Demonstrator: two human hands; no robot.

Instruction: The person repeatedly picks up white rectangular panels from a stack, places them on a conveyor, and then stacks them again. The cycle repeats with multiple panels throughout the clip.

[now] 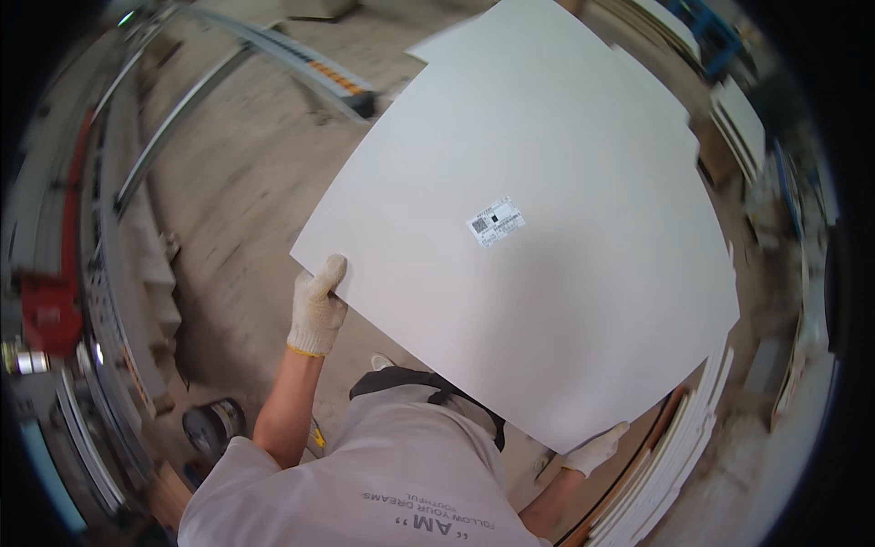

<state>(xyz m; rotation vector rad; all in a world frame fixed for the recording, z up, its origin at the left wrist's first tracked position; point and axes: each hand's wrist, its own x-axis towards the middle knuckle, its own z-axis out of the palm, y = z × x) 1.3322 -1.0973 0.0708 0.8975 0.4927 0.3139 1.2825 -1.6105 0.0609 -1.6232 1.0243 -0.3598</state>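
A large flat white panel (428,283) is held out in front of my body and fills much of the view. A small printed label (495,221) is stuck near its middle. My left hand (317,305), in an off-white knit glove with a yellow cuff edge, is closed on the panel's left edge, thumb on top and fingers underneath. My right hand (597,450), in a similar glove, grips the near right corner; most of its fingers are hidden below the panel.
Stacked white boards (670,456) stand close by my right arm; more boards (738,128) lean farther off. A metal rail with orange rollers (337,77) juts in at upper left. Machinery with a red part (50,314) lines the left. A black round container (214,424) is near my left elbow.
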